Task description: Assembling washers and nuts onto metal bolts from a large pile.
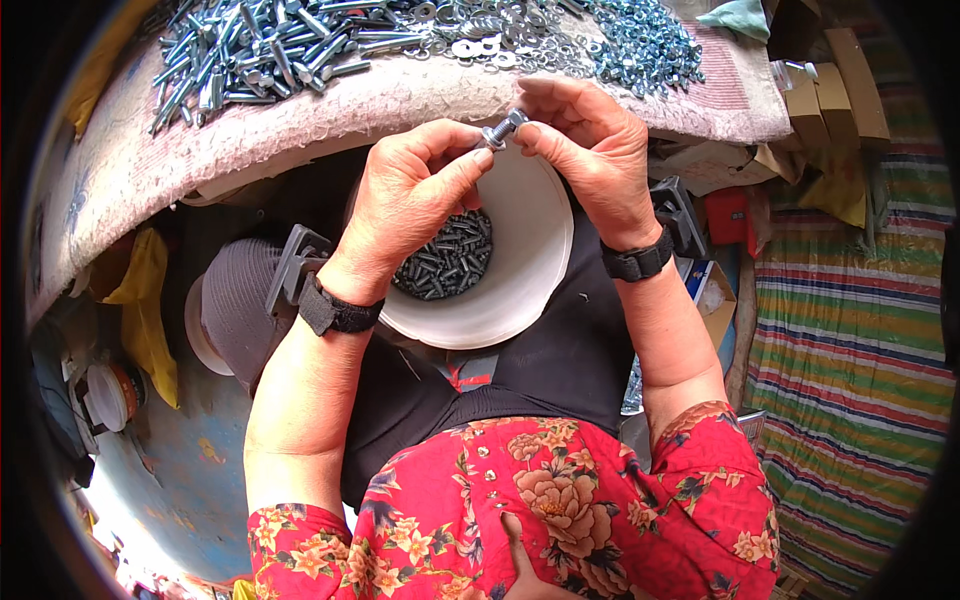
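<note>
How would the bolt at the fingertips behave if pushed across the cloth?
The bolt looks like solid metal, so it should be stiff and perhaps heavy for its size. Its long shank seems round, so it may roll, though the wider disc around it could make it wobble. The cloth looks rough and fuzzy, which would probably slow it.

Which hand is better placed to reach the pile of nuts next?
Probably the right hand: it is nearer the pile of nuts; the left hand, farther away, pinches the bolt.

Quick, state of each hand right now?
Left hand: closed, pinching a bolt.
Right hand: at the bolt's hex end; whether it's gripping can't be told.
</note>
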A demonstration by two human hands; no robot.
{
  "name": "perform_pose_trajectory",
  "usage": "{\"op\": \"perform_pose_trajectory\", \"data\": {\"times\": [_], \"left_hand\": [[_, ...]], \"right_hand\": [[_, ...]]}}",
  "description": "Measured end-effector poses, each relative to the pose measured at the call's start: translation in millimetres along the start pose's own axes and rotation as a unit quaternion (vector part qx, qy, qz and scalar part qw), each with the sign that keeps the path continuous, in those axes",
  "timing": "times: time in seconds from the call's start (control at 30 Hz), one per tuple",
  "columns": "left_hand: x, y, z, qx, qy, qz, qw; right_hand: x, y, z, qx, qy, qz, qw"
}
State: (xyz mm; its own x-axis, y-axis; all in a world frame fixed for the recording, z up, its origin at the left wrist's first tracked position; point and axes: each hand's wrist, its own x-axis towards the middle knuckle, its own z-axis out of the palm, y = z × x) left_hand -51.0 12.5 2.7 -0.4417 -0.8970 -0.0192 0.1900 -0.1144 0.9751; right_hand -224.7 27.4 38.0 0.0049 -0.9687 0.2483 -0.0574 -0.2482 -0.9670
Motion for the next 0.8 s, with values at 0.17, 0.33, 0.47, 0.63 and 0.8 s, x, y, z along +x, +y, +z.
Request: {"op": "perform_pose_trajectory", "data": {"times": [0.17, 0.33, 0.47, 0.63, 0.8], "left_hand": [[-5, 4, -5, 0.009, -0.017, 0.021, 1.000], [-10, 7, -11, 0.004, -0.026, 0.013, 1.000], [-16, 3, -8, 0.062, -0.017, 0.064, 0.996], [-19, 9, -4, 0.117, -0.030, 0.135, 0.983], [-19, 14, 3, 0.004, -0.086, 0.067, 0.994]], "right_hand": [[1, -6, -5, -0.085, -0.092, 0.006, 0.992], [8, -11, -2, -0.195, -0.110, -0.015, 0.974], [10, -11, 4, -0.357, -0.140, -0.113, 0.917], [15, 3, -3, -0.144, -0.125, -0.055, 0.980], [10, -10, 48, -0.018, 0.116, -0.197, 0.973]]}}
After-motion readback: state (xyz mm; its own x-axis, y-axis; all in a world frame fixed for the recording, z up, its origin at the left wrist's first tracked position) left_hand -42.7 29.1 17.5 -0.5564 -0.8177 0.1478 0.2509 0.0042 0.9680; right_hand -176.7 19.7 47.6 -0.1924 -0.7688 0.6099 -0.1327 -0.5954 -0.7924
